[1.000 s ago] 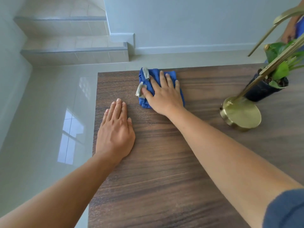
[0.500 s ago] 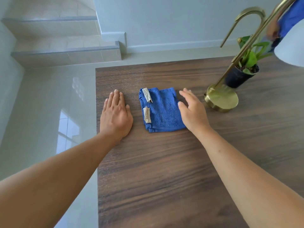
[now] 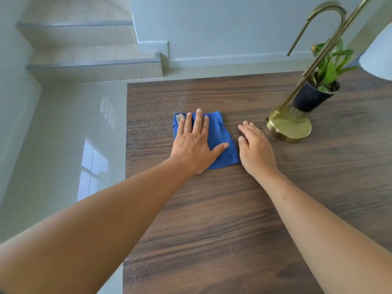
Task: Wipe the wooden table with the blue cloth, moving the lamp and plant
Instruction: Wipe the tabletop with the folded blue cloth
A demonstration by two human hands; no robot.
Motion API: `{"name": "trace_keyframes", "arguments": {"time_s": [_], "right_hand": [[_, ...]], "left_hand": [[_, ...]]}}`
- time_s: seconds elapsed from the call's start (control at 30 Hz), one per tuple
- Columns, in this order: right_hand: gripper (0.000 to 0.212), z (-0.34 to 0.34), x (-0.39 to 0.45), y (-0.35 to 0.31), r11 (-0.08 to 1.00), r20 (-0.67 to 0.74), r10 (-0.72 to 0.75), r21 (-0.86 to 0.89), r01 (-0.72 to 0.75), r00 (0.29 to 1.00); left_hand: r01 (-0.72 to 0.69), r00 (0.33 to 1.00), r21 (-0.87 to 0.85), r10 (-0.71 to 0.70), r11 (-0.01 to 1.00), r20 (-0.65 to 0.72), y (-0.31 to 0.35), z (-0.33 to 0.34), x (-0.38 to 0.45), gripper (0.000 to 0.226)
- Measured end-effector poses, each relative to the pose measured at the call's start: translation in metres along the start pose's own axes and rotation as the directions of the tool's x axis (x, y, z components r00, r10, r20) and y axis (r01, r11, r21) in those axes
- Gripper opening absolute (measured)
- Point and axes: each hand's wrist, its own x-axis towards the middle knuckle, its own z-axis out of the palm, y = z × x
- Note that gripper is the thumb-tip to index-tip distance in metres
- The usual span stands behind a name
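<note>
A folded blue cloth (image 3: 220, 141) lies on the dark wooden table (image 3: 212, 219), a little in from its left edge. My left hand (image 3: 194, 145) lies flat on the cloth with the fingers spread, pressing it down. My right hand (image 3: 255, 147) rests just right of the cloth, fingers loosely apart, holding nothing. A brass lamp stands at the right, its round base (image 3: 289, 126) a short way from my right hand, its stem (image 3: 318, 58) leaning up to the right. Behind the base stands a small plant (image 3: 316, 92) in a dark pot.
The white lampshade (image 3: 379, 58) shows at the right edge. The table's left edge (image 3: 126, 145) drops to a glossy tiled floor (image 3: 63, 134). Tiled steps (image 3: 93, 68) and a pale wall (image 3: 222, 28) lie beyond the far edge.
My right hand has come off the cloth and now rests beside it. My left hand has moved from the bare wood onto the cloth.
</note>
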Motion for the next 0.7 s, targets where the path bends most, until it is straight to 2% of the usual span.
{"name": "trace_keyframes", "arguments": {"time_s": [0.13, 0.23, 0.37, 0.53, 0.63, 0.7], "right_hand": [[0.054, 0.004, 0.021, -0.003, 0.971, 0.152, -0.113, -0.191, 0.141, 0.982], [0.059, 0.013, 0.044, -0.011, 0.937, 0.238, -0.160, -0.268, 0.223, 0.958], [0.053, 0.022, 0.058, -0.014, 0.937, 0.190, -0.150, -0.287, 0.201, 0.970], [0.053, 0.024, 0.058, -0.011, 0.928, 0.186, -0.138, -0.320, 0.193, 0.973], [0.052, 0.023, 0.058, -0.011, 0.928, 0.186, -0.144, -0.316, 0.198, 0.972], [0.051, 0.022, 0.057, -0.010, 0.932, 0.181, -0.148, -0.305, 0.198, 0.972]], "left_hand": [[0.010, 1.000, 0.037, -0.010, 0.999, -0.003, -0.039, -0.002, -0.039, 0.097], [0.033, 0.999, 0.039, -0.034, 0.999, 0.025, -0.048, -0.003, -0.019, 0.086], [0.161, 0.987, -0.028, -0.161, 0.987, -0.001, -0.061, -0.009, 0.068, 0.071], [0.178, 0.984, -0.043, -0.178, 0.983, 0.013, -0.085, -0.021, 0.158, 0.066], [0.133, 0.991, -0.053, -0.132, 0.990, 0.016, -0.081, -0.024, 0.155, 0.064], [0.043, 0.999, -0.038, -0.043, 0.998, -0.005, -0.073, -0.017, 0.110, 0.062]]}}
